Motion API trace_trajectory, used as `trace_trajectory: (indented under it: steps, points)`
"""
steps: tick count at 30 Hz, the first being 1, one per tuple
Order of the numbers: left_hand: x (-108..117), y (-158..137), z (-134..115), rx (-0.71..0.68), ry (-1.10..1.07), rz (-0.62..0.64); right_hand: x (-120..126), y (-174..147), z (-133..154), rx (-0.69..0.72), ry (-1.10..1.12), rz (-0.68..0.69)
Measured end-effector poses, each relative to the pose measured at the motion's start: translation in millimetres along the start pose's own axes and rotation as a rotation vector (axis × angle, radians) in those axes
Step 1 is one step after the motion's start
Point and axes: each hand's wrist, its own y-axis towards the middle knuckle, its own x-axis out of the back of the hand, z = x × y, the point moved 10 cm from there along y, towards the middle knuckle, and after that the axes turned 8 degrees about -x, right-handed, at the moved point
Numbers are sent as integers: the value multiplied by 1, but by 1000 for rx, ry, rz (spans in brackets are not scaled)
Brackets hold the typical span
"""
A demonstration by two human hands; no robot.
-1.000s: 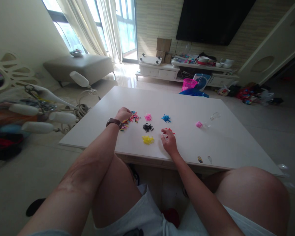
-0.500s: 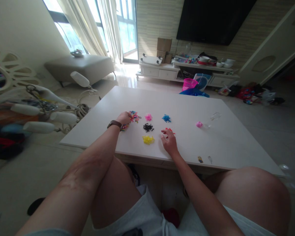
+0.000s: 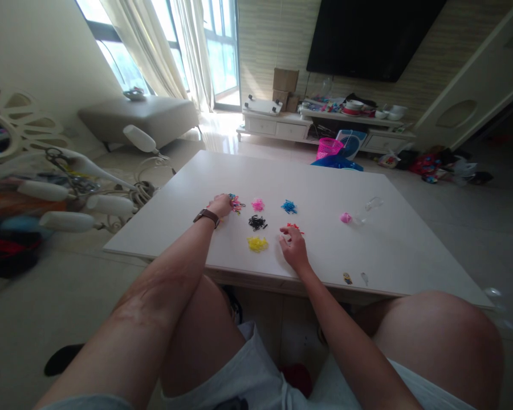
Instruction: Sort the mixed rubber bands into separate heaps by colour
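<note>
No lettering can be read at this size: the blue-and-white panel [image 3: 351, 142] beside the pink basket [image 3: 328, 149] is too far off, and the dark print [image 3: 231, 404] on the shorts [image 3: 222, 370] is cut by the lower edge. On the counter [image 3: 325, 188], a small yellow figure [image 3: 347, 278] is seen near the front edge. Farther back, a pink knob-like piece [image 3: 346, 217] is set just beside clear plastic [image 3: 373, 203], whose contents cannot be told. Bowls [image 3: 354, 104] are stacked on the low cabinet [image 3: 277, 128].

The mixed-colour pile [image 3: 238, 204] is partly covered by the left hand [image 3: 220, 206]; whether a piece is gripped by its fingers cannot be told. Sorted by colour, the pink pile [image 3: 258, 205], blue pile [image 3: 289, 206], black pile [image 3: 257, 222] and yellow pile [image 3: 257, 245] are spread between the hands. The red pile [image 3: 298, 228] is partly hidden by the right hand [image 3: 292, 244], whose fingers are curled, with thumb and forefinger held apart.
</note>
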Motion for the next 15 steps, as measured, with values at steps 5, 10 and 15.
trace_trajectory:
  steps: [5, 10, 15]
  points:
    - [3, -1, -8, -18, 26, 7, -1, 0, 0, 7, -4, -2]
    - [5, -6, -10, -33, 15, 25, -1, -1, 2, 12, -8, 5]
    - [4, -9, -12, -52, -61, 35, -1, -1, 2, 9, -10, 8]
